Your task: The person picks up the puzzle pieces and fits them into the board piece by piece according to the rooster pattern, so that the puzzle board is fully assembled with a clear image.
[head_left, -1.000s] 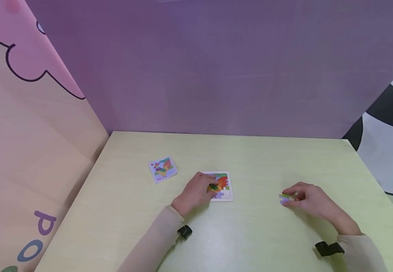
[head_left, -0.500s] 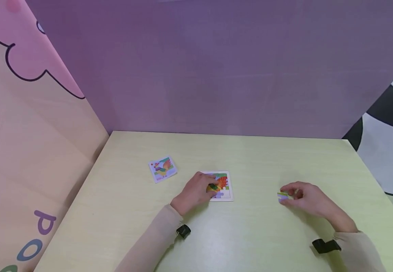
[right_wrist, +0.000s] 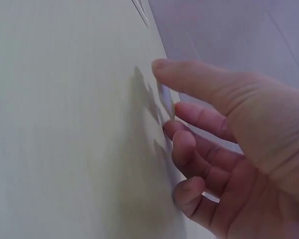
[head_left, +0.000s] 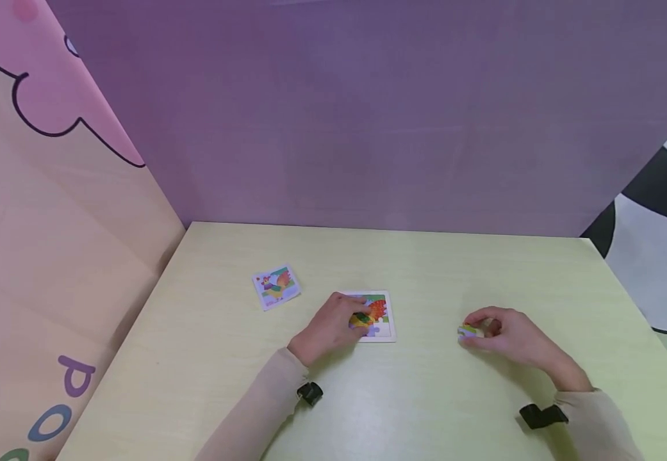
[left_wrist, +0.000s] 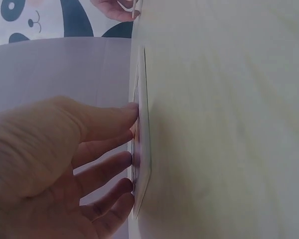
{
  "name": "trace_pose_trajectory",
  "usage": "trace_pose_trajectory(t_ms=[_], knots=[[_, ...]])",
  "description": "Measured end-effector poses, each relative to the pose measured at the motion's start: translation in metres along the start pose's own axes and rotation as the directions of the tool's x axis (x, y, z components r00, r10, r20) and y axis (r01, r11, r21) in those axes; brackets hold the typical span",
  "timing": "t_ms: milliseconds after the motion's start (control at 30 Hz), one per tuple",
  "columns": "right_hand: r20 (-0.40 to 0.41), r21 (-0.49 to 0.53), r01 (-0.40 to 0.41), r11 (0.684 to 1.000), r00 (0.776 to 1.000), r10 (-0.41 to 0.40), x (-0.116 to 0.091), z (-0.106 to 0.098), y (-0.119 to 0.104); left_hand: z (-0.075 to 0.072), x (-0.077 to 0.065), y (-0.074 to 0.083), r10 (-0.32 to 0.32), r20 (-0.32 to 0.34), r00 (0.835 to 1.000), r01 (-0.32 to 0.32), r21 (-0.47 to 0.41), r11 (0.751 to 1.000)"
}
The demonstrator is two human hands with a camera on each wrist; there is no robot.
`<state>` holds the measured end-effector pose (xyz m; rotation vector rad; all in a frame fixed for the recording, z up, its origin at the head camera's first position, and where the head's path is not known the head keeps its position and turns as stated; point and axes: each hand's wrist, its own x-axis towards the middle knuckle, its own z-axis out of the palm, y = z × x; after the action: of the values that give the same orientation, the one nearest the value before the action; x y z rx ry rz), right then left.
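A small jigsaw puzzle (head_left: 380,309) with a white border lies mid-table in the head view, showing a red, green and yellow picture. My left hand (head_left: 333,325) rests its spread fingertips on its face and covers its left part. In the left wrist view the puzzle board (left_wrist: 144,139) shows edge-on, with thumb and fingertips touching its surface. Off to the right, my right hand (head_left: 509,334) pinches a green and lilac puzzle piece (head_left: 468,331) between thumb and fingers, close over the table. That piece (right_wrist: 165,97) appears as a thin edge in the right wrist view.
A square picture card (head_left: 276,287) with a similar colourful bird lies tilted on the pale table (head_left: 425,397), left of the puzzle. A purple wall panel (head_left: 379,115) stands along the table's far edge. Printed panels flank both sides.
My right hand has moved a little left toward the puzzle, carrying the puzzle piece. My left hand has stayed on the puzzle.
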<state>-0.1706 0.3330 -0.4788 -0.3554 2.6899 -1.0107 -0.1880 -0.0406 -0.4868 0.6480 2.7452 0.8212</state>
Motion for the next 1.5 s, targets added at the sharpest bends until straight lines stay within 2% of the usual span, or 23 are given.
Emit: trace_pose_trajectory(t_ms=[300,767,1133,1500], knots=[[0.018,0.049,0.045,0.998,0.999,-0.046,0.014,0.014,-0.009,0.0,-0.001,-0.001,0.016,0.015,1.0,-0.016,0.001,1.0],[0.053,0.058,0.072,0.996,0.996,-0.075,0.04,0.037,-0.034,-0.001,-0.001,-0.002,-0.012,0.041,0.999,0.013,-0.011,1.0],[0.046,0.111,0.116,0.987,0.992,-0.122,0.053,0.057,-0.054,-0.001,-0.002,-0.002,0.0,0.046,0.999,0.0,-0.008,1.0],[0.021,0.08,0.164,0.983,0.986,-0.166,0.061,0.071,-0.067,0.0,-0.001,-0.003,0.003,0.037,0.999,-0.003,-0.015,1.0]])
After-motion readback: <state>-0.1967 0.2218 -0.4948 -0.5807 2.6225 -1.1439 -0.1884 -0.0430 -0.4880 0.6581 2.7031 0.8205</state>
